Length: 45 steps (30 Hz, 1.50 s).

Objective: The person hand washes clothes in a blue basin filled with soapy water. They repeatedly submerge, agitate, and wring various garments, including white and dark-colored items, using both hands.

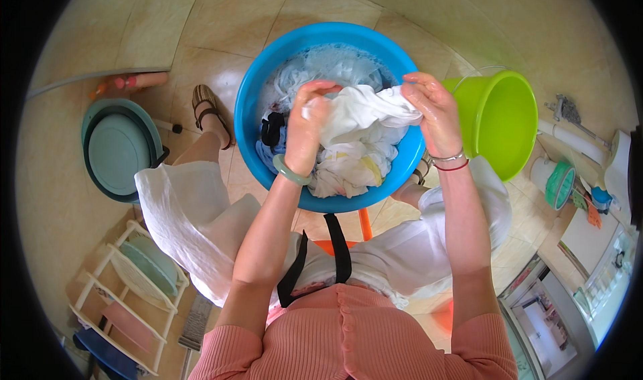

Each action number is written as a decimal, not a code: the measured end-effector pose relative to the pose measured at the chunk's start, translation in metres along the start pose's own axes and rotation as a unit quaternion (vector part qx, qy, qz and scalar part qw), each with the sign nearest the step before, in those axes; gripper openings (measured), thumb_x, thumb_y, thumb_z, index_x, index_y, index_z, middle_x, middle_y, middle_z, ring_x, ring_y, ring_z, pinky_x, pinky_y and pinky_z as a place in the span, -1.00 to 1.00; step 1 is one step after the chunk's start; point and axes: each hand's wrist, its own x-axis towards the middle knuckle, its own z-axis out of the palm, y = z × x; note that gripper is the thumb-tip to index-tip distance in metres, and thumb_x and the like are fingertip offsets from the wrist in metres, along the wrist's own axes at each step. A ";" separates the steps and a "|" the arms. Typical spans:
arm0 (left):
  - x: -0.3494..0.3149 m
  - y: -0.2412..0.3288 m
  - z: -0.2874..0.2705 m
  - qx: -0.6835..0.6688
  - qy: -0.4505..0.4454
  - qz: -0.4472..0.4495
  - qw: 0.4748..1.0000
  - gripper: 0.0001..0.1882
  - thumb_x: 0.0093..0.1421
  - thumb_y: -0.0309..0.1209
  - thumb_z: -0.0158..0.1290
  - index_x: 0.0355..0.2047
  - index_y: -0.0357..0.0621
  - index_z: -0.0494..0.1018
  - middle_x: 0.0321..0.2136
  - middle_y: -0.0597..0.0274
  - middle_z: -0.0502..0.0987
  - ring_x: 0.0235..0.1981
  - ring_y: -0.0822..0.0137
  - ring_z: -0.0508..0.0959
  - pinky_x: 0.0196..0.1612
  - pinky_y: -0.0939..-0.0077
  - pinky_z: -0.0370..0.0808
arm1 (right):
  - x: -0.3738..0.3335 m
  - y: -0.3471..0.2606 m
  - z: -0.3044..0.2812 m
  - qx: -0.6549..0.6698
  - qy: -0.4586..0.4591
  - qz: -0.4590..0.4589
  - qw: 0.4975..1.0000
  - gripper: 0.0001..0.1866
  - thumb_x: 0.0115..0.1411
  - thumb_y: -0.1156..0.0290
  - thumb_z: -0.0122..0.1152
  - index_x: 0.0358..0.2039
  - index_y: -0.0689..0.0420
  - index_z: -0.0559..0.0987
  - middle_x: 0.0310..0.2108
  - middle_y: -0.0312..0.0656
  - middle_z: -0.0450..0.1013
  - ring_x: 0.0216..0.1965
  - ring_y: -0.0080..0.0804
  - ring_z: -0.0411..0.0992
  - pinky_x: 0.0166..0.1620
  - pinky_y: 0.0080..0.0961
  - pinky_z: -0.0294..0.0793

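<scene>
A round blue basin [249, 92] stands on the tiled floor between my knees, holding soapy water and several wet clothes. My left hand [307, 122] and my right hand [430, 108] both grip a wet white garment [358, 115], stretched between them above the basin. A green bangle is on my left wrist, thin bracelets on my right. Under the garment lie a white and yellow cloth [351, 169] and dark and blue pieces [271, 135] at the basin's left side.
A lime green bucket [502, 122] stands right of the basin. Stacked teal basins [117, 145] lie at the left. A white rack [134, 286] with basins sits at lower left. Small containers [559, 182] and a white appliance [542, 316] are at the right.
</scene>
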 end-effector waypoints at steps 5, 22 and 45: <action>-0.010 0.013 0.029 0.397 -0.105 -0.044 0.911 -0.71 0.11 -0.38 0.19 -0.16 -0.20 0.51 -0.32 0.27 0.57 -0.26 0.49 0.50 -0.19 0.54 0.45 | 0.001 0.000 0.023 0.099 -0.059 0.023 0.993 -0.61 0.13 0.48 0.19 -0.01 0.24 0.42 -0.02 -0.14 0.41 -0.08 -0.49 0.39 -0.03 -0.57 0.34; 0.045 0.035 -0.058 -0.384 -0.035 -0.200 0.901 -0.48 0.32 -0.09 -0.21 0.16 -0.14 0.29 0.12 0.08 0.37 0.15 0.05 0.34 0.24 0.11 0.20 | 0.012 0.142 -0.032 0.161 -0.016 0.202 0.966 -0.52 0.07 0.35 0.21 0.04 0.11 0.42 -0.08 -0.25 0.42 -0.01 -0.42 0.35 0.06 -0.44 0.31; 0.117 -0.111 -0.105 0.792 -0.148 0.137 0.577 -0.28 0.05 0.06 0.13 0.23 0.67 0.13 0.38 0.24 -0.20 0.38 0.03 -0.23 0.20 -0.42 -0.08 | 0.102 0.206 -0.004 -0.727 -0.066 -0.166 0.663 -0.23 0.02 -0.05 0.26 0.25 -0.54 0.17 0.34 -0.31 -0.04 0.28 0.02 -0.04 0.17 0.38 -0.11</action>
